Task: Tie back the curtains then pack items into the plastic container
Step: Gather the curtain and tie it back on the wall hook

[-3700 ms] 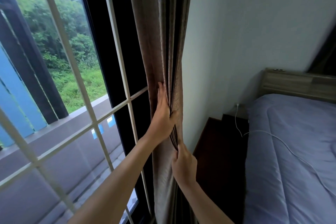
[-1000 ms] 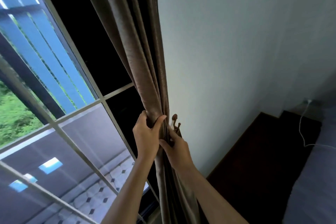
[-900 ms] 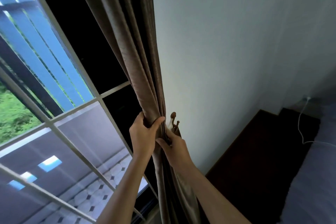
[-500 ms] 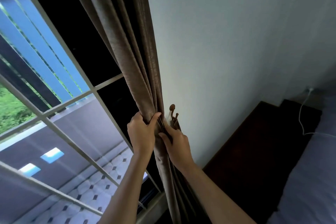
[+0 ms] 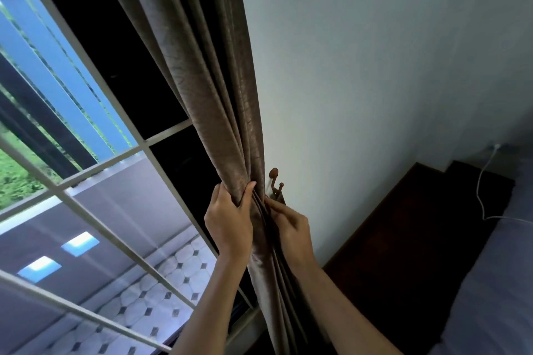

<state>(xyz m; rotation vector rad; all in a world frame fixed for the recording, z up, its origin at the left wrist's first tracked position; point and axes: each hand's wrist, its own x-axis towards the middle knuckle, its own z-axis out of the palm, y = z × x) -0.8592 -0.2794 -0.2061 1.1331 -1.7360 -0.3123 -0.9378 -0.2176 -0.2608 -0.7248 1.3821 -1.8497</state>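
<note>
Curtain (image 5: 207, 89) bunched against wall (image 5: 375, 66) by window (image 5: 86, 181); left hand (image 5: 229, 219) grips folds, right hand (image 5: 291, 228) pinches its edge just below hook (image 5: 275, 181). Cable (image 5: 484, 190) over dark nightstand (image 5: 418, 225).

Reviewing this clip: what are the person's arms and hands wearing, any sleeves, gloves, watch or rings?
Nothing worn shows. The left hand and right hand are bare, with no gloves, and no rings visible on the fingers that show. Both forearms are uncovered from wrist to the bottom edge of the frame: no sleeves, watch, bracelets or markings in view. Any sleeve would sit higher up, out of frame.
</note>
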